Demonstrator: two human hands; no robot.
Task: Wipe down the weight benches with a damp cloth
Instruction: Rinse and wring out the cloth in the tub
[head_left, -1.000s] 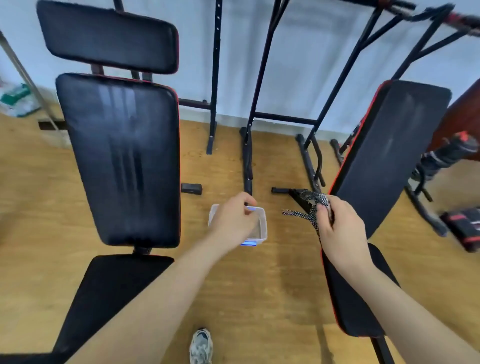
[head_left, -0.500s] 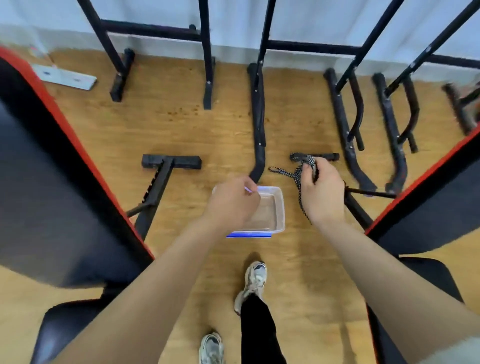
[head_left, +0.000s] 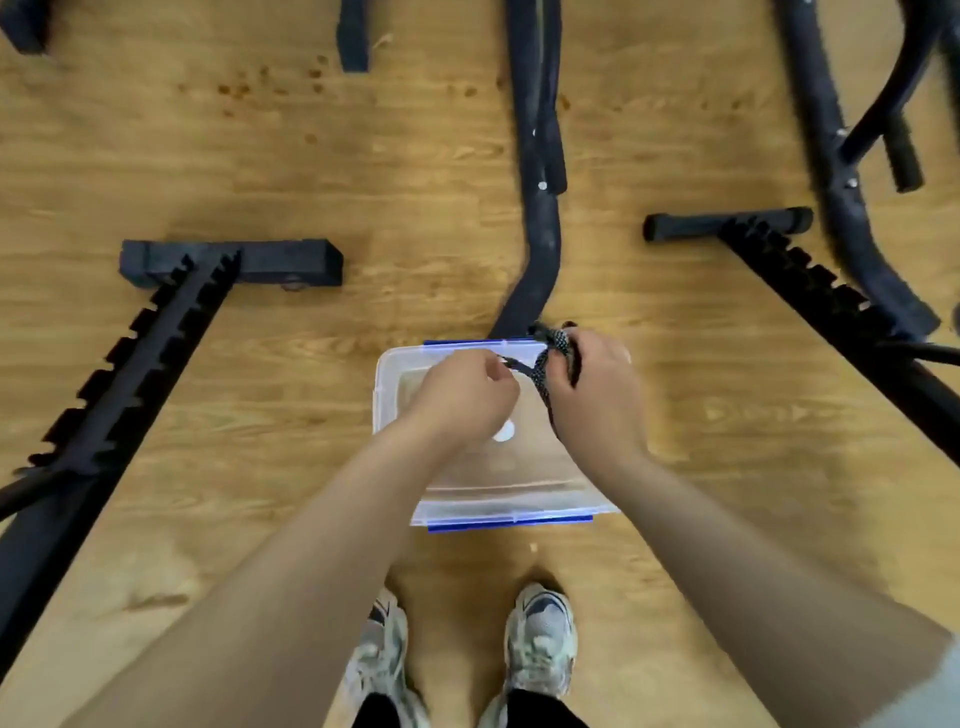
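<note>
A dark speckled cloth, bunched and twisted, is held over a clear plastic tub with blue clips that stands on the wooden floor. My right hand grips the bunched part of the cloth. My left hand pinches one end of it, close beside the right hand. Both hands are above the tub's far half. The bench pads are out of view; only their black frames show.
A notched black bench support runs along the left and another along the right. A curved black rack foot ends just beyond the tub. My two shoes stand right behind the tub.
The view has tilted down and closer to the floor, and the tub now stands there. My left hand let go of the tub and took an end of the cloth. Both hands came together over it.
</note>
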